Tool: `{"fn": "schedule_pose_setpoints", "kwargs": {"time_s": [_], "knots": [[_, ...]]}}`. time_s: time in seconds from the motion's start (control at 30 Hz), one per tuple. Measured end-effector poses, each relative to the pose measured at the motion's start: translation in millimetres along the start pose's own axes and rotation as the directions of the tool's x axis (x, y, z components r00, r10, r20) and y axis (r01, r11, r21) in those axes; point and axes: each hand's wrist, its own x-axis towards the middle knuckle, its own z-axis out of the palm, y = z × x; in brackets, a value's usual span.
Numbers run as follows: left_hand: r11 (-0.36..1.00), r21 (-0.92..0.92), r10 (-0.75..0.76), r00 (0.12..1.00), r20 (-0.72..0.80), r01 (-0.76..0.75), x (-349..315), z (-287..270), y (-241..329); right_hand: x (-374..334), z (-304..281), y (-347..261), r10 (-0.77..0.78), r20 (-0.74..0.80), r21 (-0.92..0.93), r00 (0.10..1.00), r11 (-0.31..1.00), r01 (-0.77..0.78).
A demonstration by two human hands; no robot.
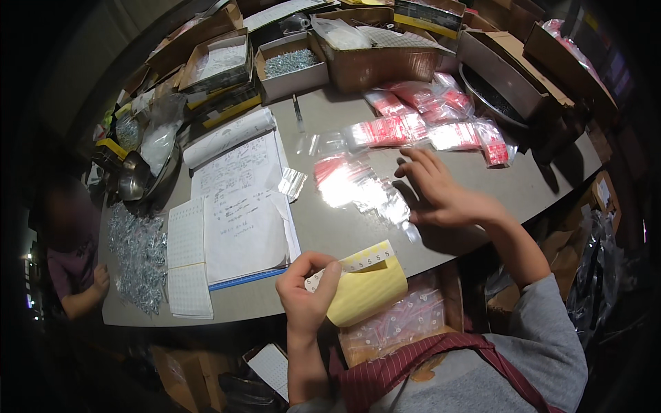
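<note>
My left hand grips a curled sheet of stickers at the table's front edge. Its yellow backing bows outward, and a strip of small white printed labels shows along the top. My right hand hovers with fingers spread just right of a fanned row of small clear plastic bags with red print. Glare hides part of these bags. Whether a fingertip touches the nearest bag is hard to tell. Below the sticker sheet, an open carton contains bagged pieces with small round labels.
An open notebook lies left of centre beside banded label sheets. Many small filled bags cover the left end. More red-printed bags, a pen and boxes of metal parts lie farther back. Another person's hand is at the left edge.
</note>
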Motion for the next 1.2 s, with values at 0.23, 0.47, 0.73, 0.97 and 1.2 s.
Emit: {"fn": "schedule_pose_setpoints", "kwargs": {"time_s": [0.23, 0.47, 0.73, 0.97, 1.2], "knots": [[0.999, -0.024, -0.042, 0.998, 0.038, 0.043, 3.1, 2.0, -0.6, -49.4, -15.9, -50.1, -0.201, 0.179, 0.144, 0.963, 0.974, 0.177], [0.996, -0.037, -0.074, 0.987, 0.140, 0.080, 5.7, 2.0, 7.3, -34.4, 6.3, -73.3, -0.213, 0.123, 0.363, 0.969, 0.919, 0.156], [0.984, -0.120, -0.139, 0.990, -0.035, 0.134, 0.2, 4.9, -0.7, -31.8, 10.7, -58.9, 0.011, 0.015, 0.417, 1.000, 0.909, -0.016], [0.987, 0.066, -0.146, 0.989, 0.024, 0.144, -0.2, 10.9, 2.3, -13.9, 18.8, -88.7, -0.296, -0.252, 0.032, 0.921, 0.949, 0.313], [0.989, 0.000, -0.149, 0.989, 0.012, 0.149, -0.7, 6.3, 2.3, 2.9, 38.4, -107.0, -0.377, -0.270, -0.124, 0.886, 0.926, 0.356]]}}
